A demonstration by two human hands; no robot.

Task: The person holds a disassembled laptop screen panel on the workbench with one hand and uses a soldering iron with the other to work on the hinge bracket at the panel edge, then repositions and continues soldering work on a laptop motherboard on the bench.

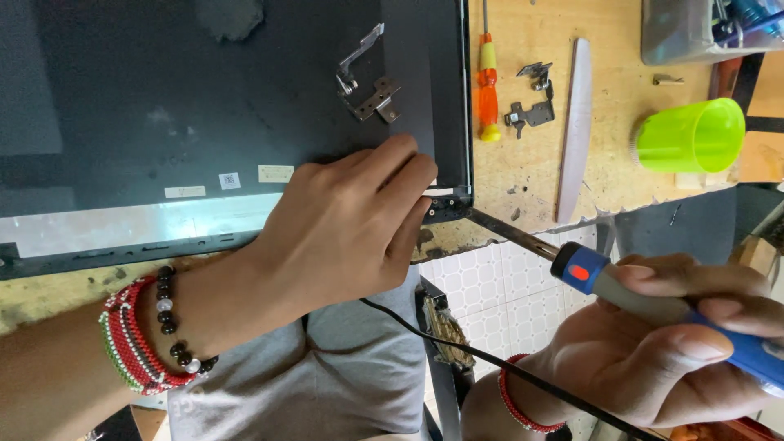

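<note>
A dark laptop screen panel [188, 106] lies flat on a worn wooden bench [523, 163]. My left hand [343, 229] presses its fingertips on the panel's near right corner [453, 200]. A loose metal hinge [367, 82] rests on the panel above my fingers. My right hand [661, 351] grips the blue and grey handle of a soldering iron [637, 298] with a red button. Its dark metal tip [502, 229] reaches up to the same corner. A black cord [457, 351] trails from the iron under my wrist.
To the right of the panel lie an orange and yellow screwdriver [487, 90], another metal hinge [532, 102] and a long pale plastic strip [574, 131]. A bright green cup [692, 135] lies on its side further right. A silver case [694, 28] sits at the top right. Tiled floor [482, 294] shows below the bench edge.
</note>
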